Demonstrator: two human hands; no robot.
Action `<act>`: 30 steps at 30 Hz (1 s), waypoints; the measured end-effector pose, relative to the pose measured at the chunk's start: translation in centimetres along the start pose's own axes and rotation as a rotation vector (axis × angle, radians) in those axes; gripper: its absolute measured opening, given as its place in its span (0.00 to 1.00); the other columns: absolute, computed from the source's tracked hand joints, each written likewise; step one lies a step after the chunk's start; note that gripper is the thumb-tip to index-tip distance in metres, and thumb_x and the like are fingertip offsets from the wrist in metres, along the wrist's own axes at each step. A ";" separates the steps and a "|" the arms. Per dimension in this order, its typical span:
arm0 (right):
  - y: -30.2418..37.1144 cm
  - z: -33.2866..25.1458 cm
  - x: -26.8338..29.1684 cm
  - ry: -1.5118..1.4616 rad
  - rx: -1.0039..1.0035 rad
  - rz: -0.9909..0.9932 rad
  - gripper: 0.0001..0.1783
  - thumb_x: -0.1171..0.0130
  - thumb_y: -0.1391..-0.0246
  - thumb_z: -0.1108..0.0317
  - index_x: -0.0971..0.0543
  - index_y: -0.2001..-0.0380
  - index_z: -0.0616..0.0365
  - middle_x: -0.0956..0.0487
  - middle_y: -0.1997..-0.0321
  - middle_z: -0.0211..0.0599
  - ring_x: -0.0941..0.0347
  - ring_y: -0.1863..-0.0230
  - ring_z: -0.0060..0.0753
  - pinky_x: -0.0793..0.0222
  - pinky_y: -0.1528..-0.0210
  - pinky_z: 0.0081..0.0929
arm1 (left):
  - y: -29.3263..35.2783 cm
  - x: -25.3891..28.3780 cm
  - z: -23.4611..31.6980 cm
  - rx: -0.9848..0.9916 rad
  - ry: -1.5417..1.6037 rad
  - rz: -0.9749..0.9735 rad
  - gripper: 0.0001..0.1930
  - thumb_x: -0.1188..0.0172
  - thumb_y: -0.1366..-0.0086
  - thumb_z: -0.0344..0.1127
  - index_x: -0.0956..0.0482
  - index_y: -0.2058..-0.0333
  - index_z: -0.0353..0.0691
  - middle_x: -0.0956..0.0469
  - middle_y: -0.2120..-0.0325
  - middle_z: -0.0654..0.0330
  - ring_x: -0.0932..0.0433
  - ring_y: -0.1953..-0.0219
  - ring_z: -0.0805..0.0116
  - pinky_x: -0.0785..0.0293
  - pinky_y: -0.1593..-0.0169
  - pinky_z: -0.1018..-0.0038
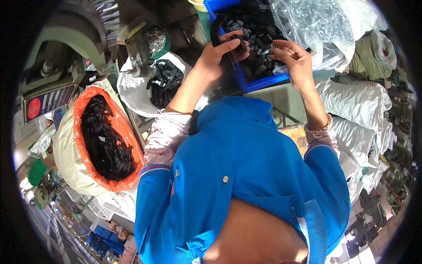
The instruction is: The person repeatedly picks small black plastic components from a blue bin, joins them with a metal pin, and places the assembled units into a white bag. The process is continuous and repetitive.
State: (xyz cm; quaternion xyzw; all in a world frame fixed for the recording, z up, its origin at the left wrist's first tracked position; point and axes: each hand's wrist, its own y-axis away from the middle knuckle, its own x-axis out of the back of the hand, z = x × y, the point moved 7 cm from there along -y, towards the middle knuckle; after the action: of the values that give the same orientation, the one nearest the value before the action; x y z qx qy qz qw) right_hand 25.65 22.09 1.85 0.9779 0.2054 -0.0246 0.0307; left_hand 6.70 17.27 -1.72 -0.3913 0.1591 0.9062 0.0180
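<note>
Over the near left corner of a blue bin (245,83), my left hand (212,58) is closed around a curved black plastic part (216,31). A small black piece (239,42) sits between its thumb and fingers; whether the two are joined I cannot tell. My right hand (299,66) pinches a small metal coil spring (266,51) just right of the left hand, apart from the black part. Below the hands, small black pieces (259,68) and loose springs (239,27) fill the bin. A clear plastic bag (314,28) of springs lies over its right side.
To my left stand an orange-lined sack (79,112) of black parts and a white sack (132,94) with similar parts. A green container (166,46) holds small metal bits. White sacks (351,103) are stacked at right. A machine (66,48) stands at far left.
</note>
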 end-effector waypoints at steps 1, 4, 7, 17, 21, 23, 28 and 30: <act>0.0 -0.4 -0.9 -0.014 -0.003 -0.041 0.13 0.43 0.45 0.76 0.24 0.56 0.67 0.20 0.61 0.39 0.24 0.60 0.26 0.26 0.57 0.22 | 0.6 0.1 0.3 -0.025 0.015 0.011 0.18 0.40 0.39 0.34 0.29 0.50 0.37 0.22 0.62 0.56 0.22 0.59 0.64 0.21 0.58 0.69; 0.0 -2.4 -3.9 -0.010 0.007 -0.117 0.14 0.43 0.45 0.75 0.25 0.55 0.67 0.21 0.63 0.39 0.24 0.63 0.25 0.27 0.60 0.21 | 2.5 0.7 1.1 -0.136 -0.161 0.097 0.19 0.36 0.43 0.32 0.27 0.52 0.36 0.21 0.61 0.55 0.22 0.59 0.65 0.21 0.58 0.69; -0.2 -3.4 -6.2 0.009 0.013 -0.178 0.15 0.42 0.45 0.73 0.25 0.54 0.67 0.20 0.66 0.37 0.25 0.66 0.23 0.28 0.62 0.19 | 3.7 1.6 1.7 -0.239 -0.251 0.122 0.17 0.35 0.45 0.27 0.24 0.55 0.34 0.20 0.62 0.56 0.22 0.60 0.68 0.22 0.57 0.71; -2.1 -5.6 -13.8 0.445 0.428 -0.558 0.12 0.40 0.51 0.76 0.20 0.61 0.60 0.22 0.73 0.39 0.25 0.70 0.31 0.30 0.68 0.23 | 8.6 2.3 4.4 -0.400 -0.560 0.291 0.14 0.35 0.49 0.22 0.19 0.61 0.32 0.19 0.68 0.59 0.22 0.65 0.75 0.26 0.58 0.79; -0.9 -7.2 -17.7 0.695 0.771 -0.675 0.13 0.42 0.53 0.79 0.20 0.62 0.58 0.23 0.69 0.45 0.25 0.67 0.44 0.29 0.67 0.32 | 10.1 3.6 4.8 -0.484 -0.631 0.460 0.13 0.33 0.50 0.24 0.18 0.63 0.35 0.19 0.70 0.60 0.23 0.68 0.76 0.26 0.62 0.79; -1.7 -6.7 -18.7 0.692 0.638 -0.727 0.13 0.44 0.50 0.78 0.21 0.59 0.58 0.23 0.65 0.44 0.24 0.65 0.42 0.29 0.64 0.29 | 10.8 4.2 5.0 -0.539 -0.653 0.540 0.17 0.34 0.50 0.24 0.21 0.58 0.36 0.20 0.69 0.62 0.24 0.69 0.77 0.27 0.63 0.80; -3.9 -2.6 -19.6 0.251 0.105 -0.732 0.18 0.49 0.41 0.72 0.29 0.47 0.62 0.23 0.55 0.41 0.24 0.56 0.31 0.28 0.55 0.25 | 13.4 5.4 5.9 -0.763 -0.572 0.718 0.18 0.35 0.49 0.22 0.25 0.57 0.35 0.23 0.70 0.67 0.26 0.68 0.80 0.28 0.62 0.81; -3.9 0.0 -20.1 0.054 -0.179 -0.749 0.20 0.50 0.39 0.67 0.31 0.47 0.66 0.24 0.54 0.45 0.24 0.56 0.34 0.27 0.54 0.27 | 14.1 6.4 6.0 -0.841 -0.497 0.786 0.15 0.36 0.47 0.23 0.25 0.59 0.35 0.23 0.69 0.67 0.26 0.67 0.80 0.28 0.61 0.82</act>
State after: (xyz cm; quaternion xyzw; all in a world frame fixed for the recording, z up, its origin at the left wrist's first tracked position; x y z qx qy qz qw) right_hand 5.74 17.59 2.84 0.8290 0.5502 0.0099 0.0993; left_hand -4.13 5.14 1.45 -0.0547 -0.0881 0.8942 -0.4355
